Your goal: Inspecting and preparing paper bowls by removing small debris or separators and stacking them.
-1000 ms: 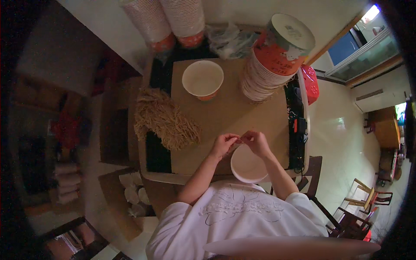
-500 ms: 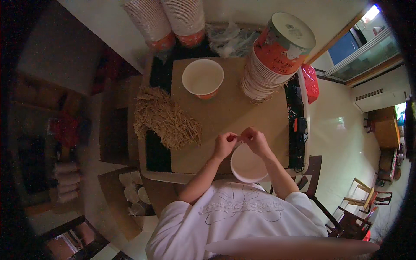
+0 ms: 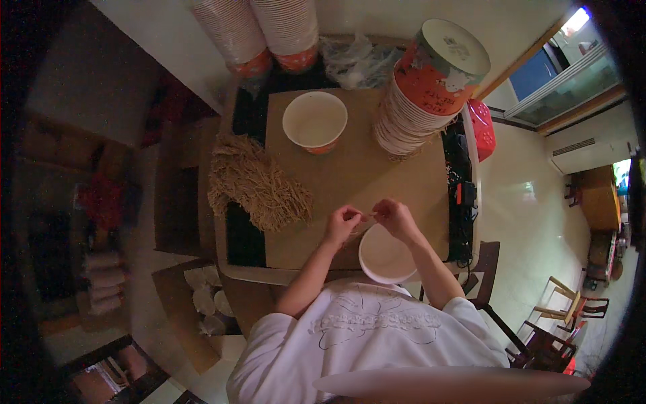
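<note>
Just beyond a white paper bucket (image 3: 386,254), my left hand (image 3: 343,223) and my right hand (image 3: 396,219) are close together, fingertips pinched. Between them runs a thin pale string (image 3: 367,215), with each hand holding part of it; its ends are too small to make out. The bucket leans against my shirt, its open mouth facing up, below my right hand. To the left of my hands lies a tangled heap of tan strings (image 3: 259,185). Farther back stands another open paper bucket (image 3: 314,121), white inside with an orange outside.
A tall stack of nested orange-printed buckets (image 3: 434,91) occupies the back right. Wrapped bucket stacks (image 3: 286,34) and crumpled clear plastic (image 3: 356,62) lie along the back. Cardboard (image 3: 336,182) covers the tabletop. A black device with cables (image 3: 464,195) sits at the right edge.
My hands have drawn slightly apart, the left one shifting left and a little toward me. The string between them shows more. The buckets and the heap have stayed in place.
</note>
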A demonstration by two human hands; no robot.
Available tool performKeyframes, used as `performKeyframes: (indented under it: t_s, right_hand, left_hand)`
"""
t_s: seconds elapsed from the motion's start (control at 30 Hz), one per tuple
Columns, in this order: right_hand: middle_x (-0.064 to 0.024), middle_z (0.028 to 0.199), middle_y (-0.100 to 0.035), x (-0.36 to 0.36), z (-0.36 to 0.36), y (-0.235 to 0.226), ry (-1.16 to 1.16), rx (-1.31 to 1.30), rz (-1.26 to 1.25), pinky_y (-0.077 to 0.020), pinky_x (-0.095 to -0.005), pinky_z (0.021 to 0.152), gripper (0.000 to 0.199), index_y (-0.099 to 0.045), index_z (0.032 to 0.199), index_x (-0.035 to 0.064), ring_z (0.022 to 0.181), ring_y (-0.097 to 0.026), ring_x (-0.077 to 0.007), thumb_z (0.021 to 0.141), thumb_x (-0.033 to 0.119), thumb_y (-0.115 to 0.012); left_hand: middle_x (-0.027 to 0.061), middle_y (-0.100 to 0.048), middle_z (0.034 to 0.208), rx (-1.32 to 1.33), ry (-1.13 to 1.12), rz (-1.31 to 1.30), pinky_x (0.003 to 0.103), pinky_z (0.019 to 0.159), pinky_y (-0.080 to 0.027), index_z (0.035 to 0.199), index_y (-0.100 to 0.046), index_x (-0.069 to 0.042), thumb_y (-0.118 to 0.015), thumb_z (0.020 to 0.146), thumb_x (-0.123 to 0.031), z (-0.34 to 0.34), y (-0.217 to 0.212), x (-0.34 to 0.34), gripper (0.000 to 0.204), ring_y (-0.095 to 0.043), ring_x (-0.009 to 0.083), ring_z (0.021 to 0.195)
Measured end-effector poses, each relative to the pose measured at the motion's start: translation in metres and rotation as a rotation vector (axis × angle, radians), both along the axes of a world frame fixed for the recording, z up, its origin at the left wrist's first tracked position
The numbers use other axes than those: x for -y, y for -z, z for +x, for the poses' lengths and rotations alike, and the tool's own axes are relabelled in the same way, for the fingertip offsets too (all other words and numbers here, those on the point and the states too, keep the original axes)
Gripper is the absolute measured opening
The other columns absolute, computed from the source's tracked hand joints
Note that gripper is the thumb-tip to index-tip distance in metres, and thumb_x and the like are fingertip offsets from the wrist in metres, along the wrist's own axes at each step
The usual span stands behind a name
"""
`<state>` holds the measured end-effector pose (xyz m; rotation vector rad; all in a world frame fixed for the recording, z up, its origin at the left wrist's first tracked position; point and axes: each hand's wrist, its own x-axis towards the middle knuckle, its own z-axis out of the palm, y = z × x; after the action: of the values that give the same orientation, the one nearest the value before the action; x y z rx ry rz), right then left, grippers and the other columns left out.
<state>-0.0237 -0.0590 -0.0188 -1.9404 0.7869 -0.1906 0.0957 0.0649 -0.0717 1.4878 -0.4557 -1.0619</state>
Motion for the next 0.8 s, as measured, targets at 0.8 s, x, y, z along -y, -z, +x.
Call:
performKeyframes:
  t_s: [0.8]
  right_hand:
    - [-0.0136,0.065,-0.059,-0.002,0.000,0.007,-0.072,-0.109,-0.215,-0.0462,-0.0326,0.054,0.012,-0.059,0.072,0.0024,0.059,-0.059,-0.0256,0.070,0.014,-0.060]
  left_hand:
    - [0.0071,-0.064,0.074,0.578,0.206,0.043,0.024,0.060,-0.048,0.084,-0.064,-0.003,-0.061,0.075,-0.008,-0.001,-0.010,0.013,0.010,-0.060,0.0096,0.067]
